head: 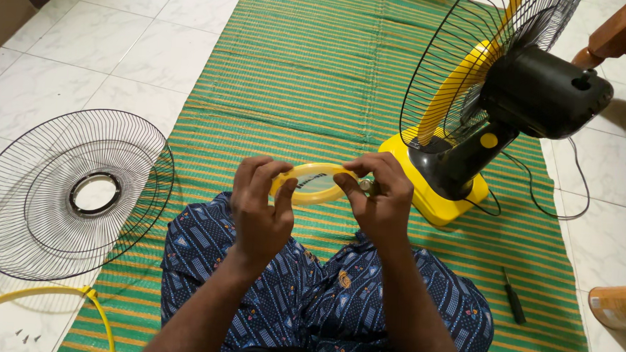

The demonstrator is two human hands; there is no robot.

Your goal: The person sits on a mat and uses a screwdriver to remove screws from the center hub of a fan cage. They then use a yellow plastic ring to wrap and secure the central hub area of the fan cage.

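Over the person's lap, near the middle of the view, both hands hold a small yellow ring (315, 184) just above the green striped mat (310, 77). The left hand (259, 209) curls its fingers (284, 196) around the ring's left side, thumb against the rim. The right hand (381, 200) pinches the ring's right end between thumb and fingertips, where a small dark part shows; what that part is cannot be told. The legs below are crossed, in blue patterned cloth (322, 289).

To the right, just beyond the right hand, stands a fan (513, 107) with a yellow base, black motor housing and its rear wire guard in place, a yellow blade showing behind the wires. Its black cord trails across the mat and tiles. A dark screwdriver (513, 296) lies on the mat near the right knee. Far left, on the white tiled floor (87, 39), the loose front wire guard (73, 194) lies flat, with a yellow rim band (75, 296) curving beside it and a few small screws (28, 337) near it.
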